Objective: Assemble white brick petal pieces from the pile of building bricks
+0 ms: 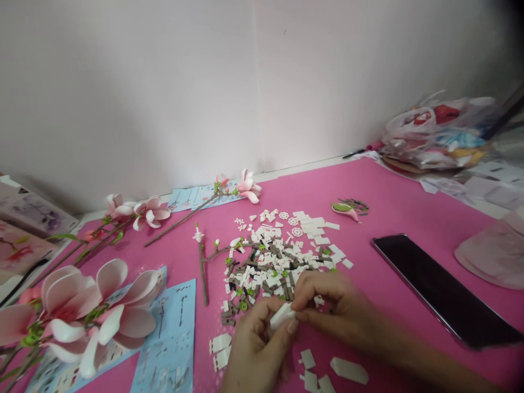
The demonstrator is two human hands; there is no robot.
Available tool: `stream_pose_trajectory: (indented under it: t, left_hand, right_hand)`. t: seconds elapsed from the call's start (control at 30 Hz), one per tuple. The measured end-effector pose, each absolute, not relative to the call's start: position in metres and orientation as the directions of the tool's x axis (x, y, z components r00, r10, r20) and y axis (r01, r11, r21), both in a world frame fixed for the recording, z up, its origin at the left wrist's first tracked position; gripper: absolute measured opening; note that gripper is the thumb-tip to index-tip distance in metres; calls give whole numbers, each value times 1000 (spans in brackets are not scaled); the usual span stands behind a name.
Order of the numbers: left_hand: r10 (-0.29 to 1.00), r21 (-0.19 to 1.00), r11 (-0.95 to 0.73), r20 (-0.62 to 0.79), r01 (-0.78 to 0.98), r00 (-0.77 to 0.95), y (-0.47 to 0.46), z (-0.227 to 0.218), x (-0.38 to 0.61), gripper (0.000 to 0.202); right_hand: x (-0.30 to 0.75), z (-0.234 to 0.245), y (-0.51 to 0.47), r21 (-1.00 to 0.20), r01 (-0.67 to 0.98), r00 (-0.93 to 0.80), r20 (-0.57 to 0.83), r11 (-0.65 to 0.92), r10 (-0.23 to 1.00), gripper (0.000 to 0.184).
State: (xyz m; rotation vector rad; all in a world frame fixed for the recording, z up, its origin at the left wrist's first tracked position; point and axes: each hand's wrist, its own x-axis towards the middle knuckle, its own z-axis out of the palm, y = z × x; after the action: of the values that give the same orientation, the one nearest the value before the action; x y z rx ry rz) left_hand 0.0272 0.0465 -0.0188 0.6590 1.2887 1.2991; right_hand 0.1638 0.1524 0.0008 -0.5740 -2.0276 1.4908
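And there it is, the left hand (252, 349) and the right hand (333, 305) closed in together on a white petal-shaped brick piece (281, 316), fingers clenched, gripping it between both sets of fingertips! Just above those fingers, a heap of loose white, grey-brown and green bricks (274, 262) on the pink mat (409, 218)! Below the right hand's fingers, a white brick petal (349, 370), and further right, a black smartphone (444, 289)! Out left of the fingers, a brick branch (202, 267), then blue instruction sheets (167, 338) under a big pink-and-white magnolia flower (94, 311)
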Motion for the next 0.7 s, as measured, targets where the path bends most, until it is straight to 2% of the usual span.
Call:
stream_pose_trajectory:
  t: [0.2, 0.5, 0.7]
  left_hand:
    - [936, 928, 257, -309, -271, -171, 44, -23, 24, 40]
    - [954, 966, 213, -238, -149, -182, 43, -16, 20, 36]
    - [965, 977, 206, -212, -51, -157, 43, -16, 22, 25]
  right_hand:
    - [162, 3, 151, -962, 81, -755, 112, 262, 646, 7]
    - [164, 4, 153, -945, 39, -788, 171, 324, 591, 11]
    - [165, 3, 153, -940, 16, -784, 201, 342, 588, 8]
